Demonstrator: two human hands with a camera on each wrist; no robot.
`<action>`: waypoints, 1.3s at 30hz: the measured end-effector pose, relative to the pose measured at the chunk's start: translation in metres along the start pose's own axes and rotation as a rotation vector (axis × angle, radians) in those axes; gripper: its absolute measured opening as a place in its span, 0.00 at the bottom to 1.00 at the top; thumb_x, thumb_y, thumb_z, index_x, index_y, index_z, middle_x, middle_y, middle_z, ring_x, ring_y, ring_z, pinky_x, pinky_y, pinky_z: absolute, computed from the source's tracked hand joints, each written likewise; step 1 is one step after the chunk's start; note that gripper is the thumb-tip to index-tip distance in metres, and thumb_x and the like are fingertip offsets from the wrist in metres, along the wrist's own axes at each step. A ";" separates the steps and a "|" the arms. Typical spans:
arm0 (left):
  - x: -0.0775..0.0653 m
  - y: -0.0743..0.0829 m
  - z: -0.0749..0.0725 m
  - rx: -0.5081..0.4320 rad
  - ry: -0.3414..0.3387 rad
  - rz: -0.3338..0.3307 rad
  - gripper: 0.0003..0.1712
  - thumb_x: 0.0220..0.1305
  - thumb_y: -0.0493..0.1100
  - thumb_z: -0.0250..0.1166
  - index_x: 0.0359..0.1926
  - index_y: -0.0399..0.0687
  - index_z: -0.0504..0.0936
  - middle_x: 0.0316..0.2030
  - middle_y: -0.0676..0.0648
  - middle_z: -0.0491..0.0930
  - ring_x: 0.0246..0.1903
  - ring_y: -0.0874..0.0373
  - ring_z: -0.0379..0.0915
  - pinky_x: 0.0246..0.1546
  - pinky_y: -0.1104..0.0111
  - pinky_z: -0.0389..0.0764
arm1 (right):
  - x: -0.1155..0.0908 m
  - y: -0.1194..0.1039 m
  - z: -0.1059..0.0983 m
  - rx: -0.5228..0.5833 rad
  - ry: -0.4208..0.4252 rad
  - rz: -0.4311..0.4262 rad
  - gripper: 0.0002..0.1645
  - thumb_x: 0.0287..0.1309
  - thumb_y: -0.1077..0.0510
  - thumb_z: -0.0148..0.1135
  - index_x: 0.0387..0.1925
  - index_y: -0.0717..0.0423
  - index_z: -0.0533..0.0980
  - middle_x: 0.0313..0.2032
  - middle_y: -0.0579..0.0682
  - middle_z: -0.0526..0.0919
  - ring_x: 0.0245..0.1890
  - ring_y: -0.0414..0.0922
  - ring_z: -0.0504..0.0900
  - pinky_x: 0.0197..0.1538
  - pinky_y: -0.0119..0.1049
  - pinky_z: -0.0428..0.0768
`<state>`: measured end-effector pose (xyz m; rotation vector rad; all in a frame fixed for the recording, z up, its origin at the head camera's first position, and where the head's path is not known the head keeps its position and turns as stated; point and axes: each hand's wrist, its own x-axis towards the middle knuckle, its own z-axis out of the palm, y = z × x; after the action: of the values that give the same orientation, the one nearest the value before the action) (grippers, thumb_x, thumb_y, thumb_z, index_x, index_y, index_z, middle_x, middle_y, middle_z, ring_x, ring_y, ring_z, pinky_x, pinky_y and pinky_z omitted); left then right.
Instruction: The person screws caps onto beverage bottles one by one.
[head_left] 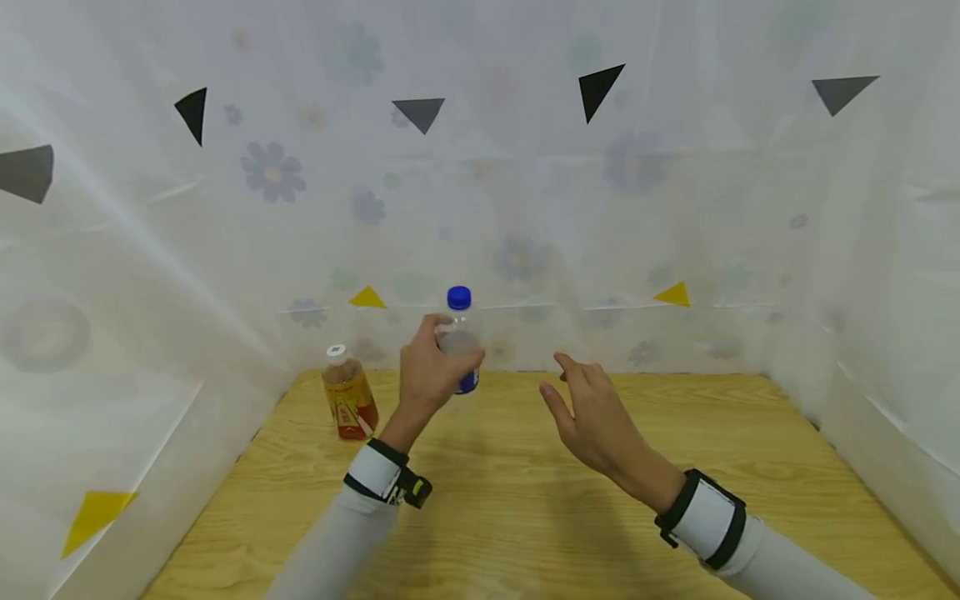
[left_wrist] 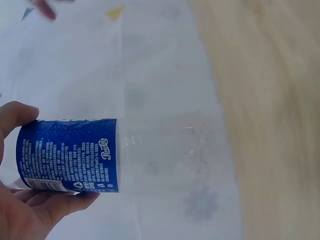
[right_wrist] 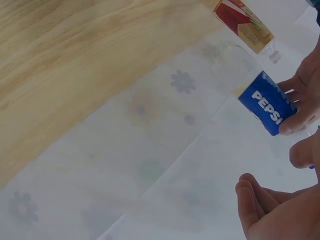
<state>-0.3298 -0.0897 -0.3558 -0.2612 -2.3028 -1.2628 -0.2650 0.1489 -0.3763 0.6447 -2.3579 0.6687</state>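
Note:
My left hand (head_left: 431,371) grips a clear plastic Pepsi bottle (left_wrist: 70,155) around its blue label. The bottle stands upright near the back of the table, its blue cap (head_left: 459,297) on top. In the left wrist view its lower part looks see-through, with no drink visible. To the right, my right hand (head_left: 600,425) hovers over the table with thumb apart and fingers loosely bent, holding nothing. The right wrist view shows the same bottle's PEPSI lettering (right_wrist: 267,102) beside the left fingers.
A second bottle (head_left: 350,396), with a yellow and red label and a pale cap, stands on the wooden table (head_left: 510,517) left of my left hand. White sheeting (head_left: 525,208) with faint flowers and stuck-on triangles closes off the back and both sides.

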 end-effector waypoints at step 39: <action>-0.013 -0.111 -0.031 0.182 0.285 -0.216 0.47 0.56 0.51 0.75 0.71 0.43 0.61 0.45 0.27 0.83 0.42 0.31 0.83 0.39 0.41 0.83 | -0.021 0.009 0.016 0.017 -0.156 0.164 0.15 0.71 0.61 0.57 0.54 0.64 0.77 0.43 0.57 0.83 0.45 0.54 0.79 0.50 0.54 0.77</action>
<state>-0.3522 -0.1762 -0.4301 0.2224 -2.2194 -1.0976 -0.2618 0.1526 -0.4040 0.5320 -2.5733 0.7332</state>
